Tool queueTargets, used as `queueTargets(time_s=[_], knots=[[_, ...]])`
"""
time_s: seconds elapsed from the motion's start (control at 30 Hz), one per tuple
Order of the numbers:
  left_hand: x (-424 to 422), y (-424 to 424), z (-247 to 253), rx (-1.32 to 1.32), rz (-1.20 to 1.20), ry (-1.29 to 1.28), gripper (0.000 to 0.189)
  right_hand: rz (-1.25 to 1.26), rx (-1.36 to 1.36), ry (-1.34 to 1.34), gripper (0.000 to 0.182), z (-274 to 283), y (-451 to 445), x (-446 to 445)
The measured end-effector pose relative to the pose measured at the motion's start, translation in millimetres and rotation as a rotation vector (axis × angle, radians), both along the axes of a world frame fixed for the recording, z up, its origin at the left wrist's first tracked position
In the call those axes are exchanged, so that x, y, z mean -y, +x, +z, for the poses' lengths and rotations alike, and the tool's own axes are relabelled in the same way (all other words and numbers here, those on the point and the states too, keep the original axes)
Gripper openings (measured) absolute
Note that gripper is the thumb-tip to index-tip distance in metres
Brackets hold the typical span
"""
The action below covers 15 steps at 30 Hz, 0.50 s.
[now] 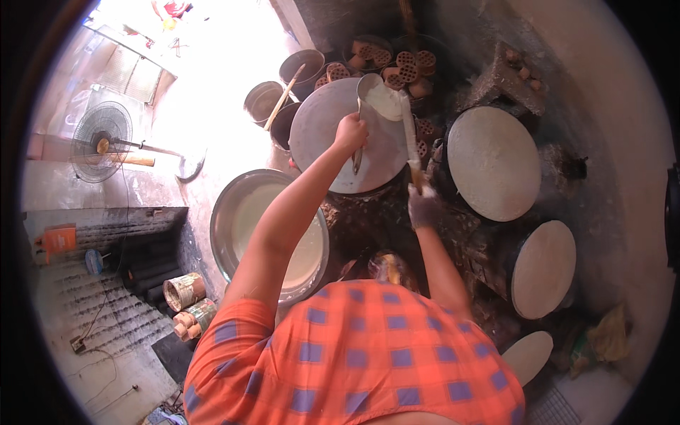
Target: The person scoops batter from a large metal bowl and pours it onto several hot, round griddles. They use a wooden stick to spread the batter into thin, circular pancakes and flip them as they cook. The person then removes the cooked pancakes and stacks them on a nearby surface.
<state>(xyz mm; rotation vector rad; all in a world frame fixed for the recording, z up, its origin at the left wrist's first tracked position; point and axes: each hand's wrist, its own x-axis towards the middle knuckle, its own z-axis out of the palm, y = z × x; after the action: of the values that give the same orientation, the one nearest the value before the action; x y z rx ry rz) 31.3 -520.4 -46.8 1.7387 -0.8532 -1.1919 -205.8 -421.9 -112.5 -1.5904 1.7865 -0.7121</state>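
My left hand (350, 134) grips the handle of a metal ladle (368, 85), whose bowl is at the far edge of a round flat griddle (324, 127). White batter (385, 102) lies at the ladle's bowl, over the griddle. In my right hand (423, 206), which wears a greyish glove, is the handle of a long, flat spatula-like tool (410, 127); its whitened far end meets the batter. Below and left of the griddle sits a wide metal basin (217, 234) of pale liquid batter, partly hidden by my left arm.
Several round griddles covered in white, one of them large (494, 163), curve down the right side. Past the main griddle are perforated briquettes (407, 71) and buckets (263, 101), with a wooden stick (284, 98) across them. A standing fan (101, 141) is at left.
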Motion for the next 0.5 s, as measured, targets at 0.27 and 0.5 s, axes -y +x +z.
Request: queueTargets(time_s=[0.27, 0.5], knots=[[-22.6, 71.6, -19.4, -0.232, 0.089, -0.028, 0.020, 0.047, 0.380, -0.124, 0.046, -68.0, 23.6, 50.4], [-112.8, 121.0, 21.5, -0.088, 0.240, -0.054, 0.030, 0.115, 0.370, 0.201, 0.039, -0.2, 72.9, 52.9]])
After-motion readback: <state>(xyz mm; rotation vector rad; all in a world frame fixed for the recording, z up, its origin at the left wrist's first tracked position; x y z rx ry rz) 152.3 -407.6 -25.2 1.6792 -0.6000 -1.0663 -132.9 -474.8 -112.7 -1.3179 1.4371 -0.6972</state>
